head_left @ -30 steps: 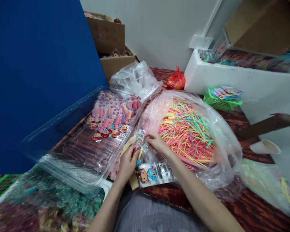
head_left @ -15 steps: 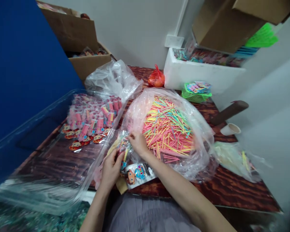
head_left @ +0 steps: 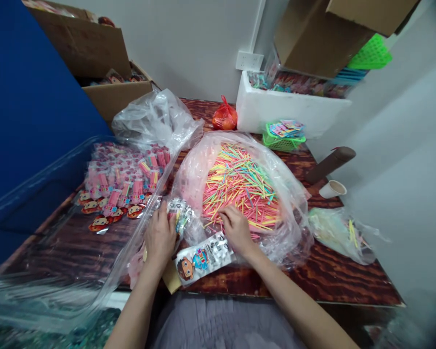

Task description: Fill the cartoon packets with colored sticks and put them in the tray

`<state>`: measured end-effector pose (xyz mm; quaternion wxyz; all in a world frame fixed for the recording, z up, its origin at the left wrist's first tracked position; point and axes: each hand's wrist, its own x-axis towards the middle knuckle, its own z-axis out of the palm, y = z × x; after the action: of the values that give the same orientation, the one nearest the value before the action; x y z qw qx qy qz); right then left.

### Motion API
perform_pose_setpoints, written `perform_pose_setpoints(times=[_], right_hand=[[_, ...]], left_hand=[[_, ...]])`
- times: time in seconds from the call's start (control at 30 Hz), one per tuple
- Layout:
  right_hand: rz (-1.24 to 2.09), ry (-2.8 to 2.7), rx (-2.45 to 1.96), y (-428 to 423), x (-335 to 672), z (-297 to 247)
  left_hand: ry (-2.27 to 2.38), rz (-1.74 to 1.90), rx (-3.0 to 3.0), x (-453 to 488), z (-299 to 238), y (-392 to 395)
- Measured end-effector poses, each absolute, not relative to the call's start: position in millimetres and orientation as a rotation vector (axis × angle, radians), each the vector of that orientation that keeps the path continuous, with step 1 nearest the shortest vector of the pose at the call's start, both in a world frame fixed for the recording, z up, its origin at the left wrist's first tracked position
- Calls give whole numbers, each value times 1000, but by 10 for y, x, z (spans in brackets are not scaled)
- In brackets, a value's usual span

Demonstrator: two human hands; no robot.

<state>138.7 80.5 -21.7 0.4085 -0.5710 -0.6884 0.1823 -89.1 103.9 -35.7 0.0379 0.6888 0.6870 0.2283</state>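
Apparently half-curled hands [head_left: 161, 236], left on packet [head_left: 180, 211]

Small packing workshop, by the look of it. I'm at a wood-grain table [head_left: 341, 278], big open bag of loose coloured sticks [head_left: 189, 172] before me. Left of bag: clear tray [head_left: 120, 261] with filled packets [head_left: 121, 172]. Behind bag: cardboard box [head_left: 118, 97] left, packet-filled foam box [head_left: 287, 110] right.

Glossy pouch [head_left: 205, 260], apparently plastic film
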Motion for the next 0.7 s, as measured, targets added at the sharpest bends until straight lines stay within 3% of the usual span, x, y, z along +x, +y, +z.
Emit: perform_pose_setpoints(times=[0.3, 0.7], right_hand=[[-402, -2474, -1383, 1155, 1821, -259], [-587, -2655, -1208, 1402, 1983, -372]], left_hand=[[1963, 840, 2183, -901, -266, 886], [1808, 821, 2215, -879, -287, 712]])
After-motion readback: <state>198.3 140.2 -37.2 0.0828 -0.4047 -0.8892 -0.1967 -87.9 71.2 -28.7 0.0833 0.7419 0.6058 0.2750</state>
